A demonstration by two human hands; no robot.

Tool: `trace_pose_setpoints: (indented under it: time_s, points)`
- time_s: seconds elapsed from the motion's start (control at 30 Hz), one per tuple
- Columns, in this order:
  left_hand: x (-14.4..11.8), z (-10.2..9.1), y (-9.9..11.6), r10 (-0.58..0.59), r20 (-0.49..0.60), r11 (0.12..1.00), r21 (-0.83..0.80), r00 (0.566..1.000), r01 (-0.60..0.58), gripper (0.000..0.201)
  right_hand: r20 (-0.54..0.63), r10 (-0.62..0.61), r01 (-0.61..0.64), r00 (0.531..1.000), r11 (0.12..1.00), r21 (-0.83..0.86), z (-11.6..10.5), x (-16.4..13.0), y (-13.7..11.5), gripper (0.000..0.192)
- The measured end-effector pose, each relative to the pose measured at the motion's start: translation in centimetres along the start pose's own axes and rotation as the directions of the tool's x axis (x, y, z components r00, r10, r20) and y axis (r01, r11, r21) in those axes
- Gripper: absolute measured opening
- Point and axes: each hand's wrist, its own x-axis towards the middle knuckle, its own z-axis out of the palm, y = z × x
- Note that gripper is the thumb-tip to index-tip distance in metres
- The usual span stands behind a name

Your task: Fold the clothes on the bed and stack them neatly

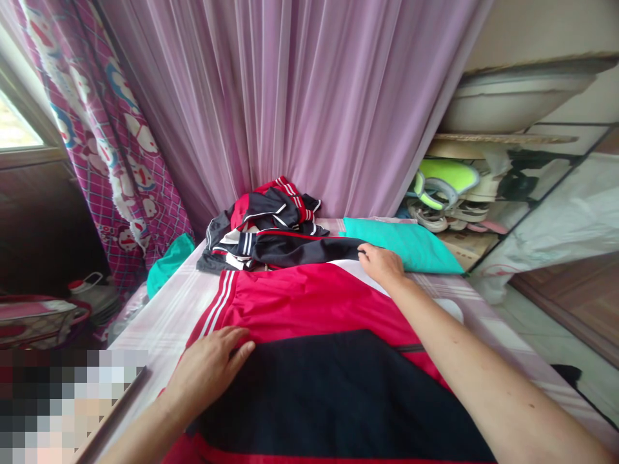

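A red and dark navy track jacket (309,393) lies spread on the table in front of me, with white stripes along its ribbed hem. My left hand (220,357) rests on the jacket near that striped edge, its fingers extended and nothing gripped. At the jacket's far side, my right hand (382,263) is closed on a dark sleeve (309,250), which stretches leftward to a striped cuff. Just behind the sleeve is a crumpled pile of similar red, dark and white clothes (271,209).
A folded teal cloth (406,248) lies at the far right of the checked table cover (167,312); more teal fabric (169,264) is at the left edge. Purple curtains (300,103) hang behind. To the right stands a rack with shoes (435,216), a lime visor (449,180) and a basin (517,96).
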Motion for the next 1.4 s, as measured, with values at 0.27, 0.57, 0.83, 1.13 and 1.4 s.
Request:
trace_pose_setpoints:
  time_s: [0.27,0.57,0.83,1.13,1.4]
  points:
    - [11.8,-4.0,-8.3,-0.285,-0.048,0.958,0.028,0.957,0.286,0.064,0.221,-0.136,0.153,0.966,0.986,-0.062,0.7,0.8,-2.1,0.046]
    - [15.4,-2.6,-10.5,-0.127,0.14,0.992,0.041,0.982,0.123,0.031,0.14,-0.011,0.023,0.99,0.996,-0.081,2.3,1.0,-2.7,0.035]
    - [14.5,-1.9,-10.6,-0.304,0.003,0.943,0.139,0.953,0.301,0.038,0.119,0.105,-0.101,0.987,0.994,-0.042,4.5,-0.2,-3.3,0.031]
    - [9.1,2.5,-2.4,0.135,-0.113,0.984,0.13,0.984,-0.12,0.054,0.054,-0.407,0.396,0.912,0.907,0.143,4.4,-6.0,-4.3,0.051]
    - [7.4,4.1,-0.6,0.087,0.043,0.99,0.104,0.995,-0.092,0.065,0.235,-0.288,0.272,0.928,0.957,0.098,4.6,-5.8,-1.3,0.056]
